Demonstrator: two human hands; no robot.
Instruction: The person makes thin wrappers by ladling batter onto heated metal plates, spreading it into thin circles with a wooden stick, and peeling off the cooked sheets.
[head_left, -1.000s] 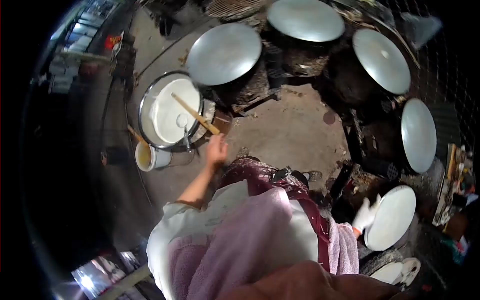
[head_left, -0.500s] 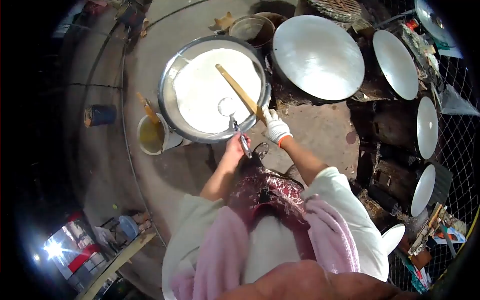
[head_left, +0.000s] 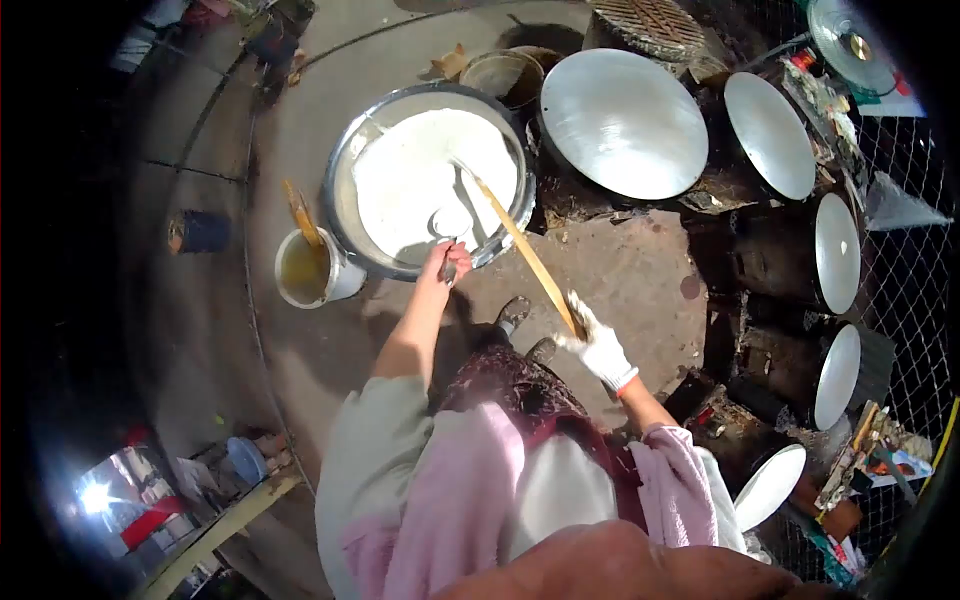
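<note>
A wide metal basin [head_left: 338,215] holds a thick white liquid [head_left: 410,165]. My bare left hand [head_left: 447,262] grips the handle of a ladle [head_left: 452,220] over the basin's near rim, and its round bowl is at the liquid. In a white knitted glove, my right hand [head_left: 600,352] holds the near end of a long wooden stick [head_left: 525,250], outside the basin to the right. The stick slants across the rim, and its far tip is at the white liquid. A dark streak runs through the liquid beside it.
A white bucket [head_left: 347,281] with yellowish liquid and a wooden-handled tool [head_left: 300,212] stands left of the basin. Round metal pans or lids [head_left: 625,125] curve along the right on dark stoves. A bucket [head_left: 490,72] stands behind. Wire fencing [head_left: 915,300] borders the right.
My right hand has drawn back toward me and rightward with the wooden stick, leaving the basin's rim. My left hand and the ladle have shifted slightly left.
</note>
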